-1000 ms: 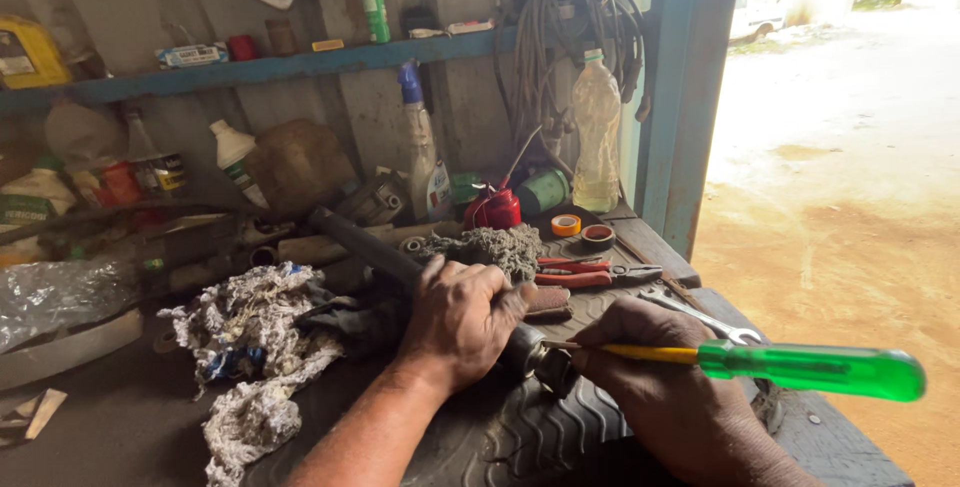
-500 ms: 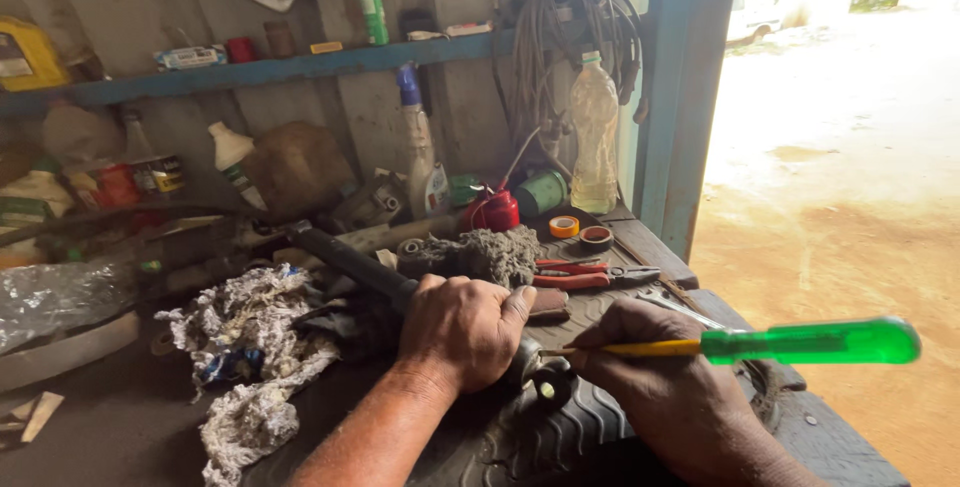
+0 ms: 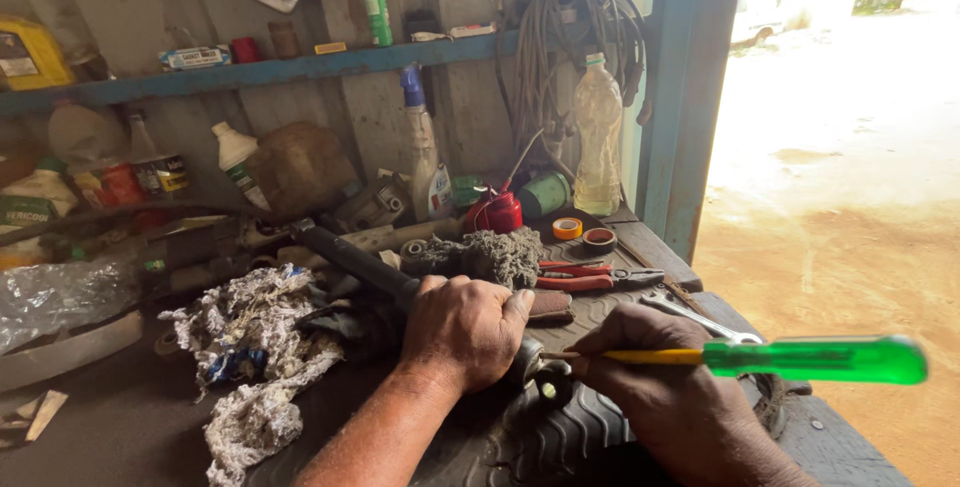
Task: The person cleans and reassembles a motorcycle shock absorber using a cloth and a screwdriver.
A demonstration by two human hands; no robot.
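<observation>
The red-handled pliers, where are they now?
In the head view, the red-handled pliers lie on the bench's right side, behind the left hand, beside the grey rag wad.

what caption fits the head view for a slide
At a cluttered workbench, the left hand grips a dark metal part while the right hand holds a green-handled screwdriver to it.

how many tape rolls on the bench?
2, side by side near the bench's back right: an orange tape roll on the left and a dark tape roll just right of it. Clutter may hide more.
</observation>
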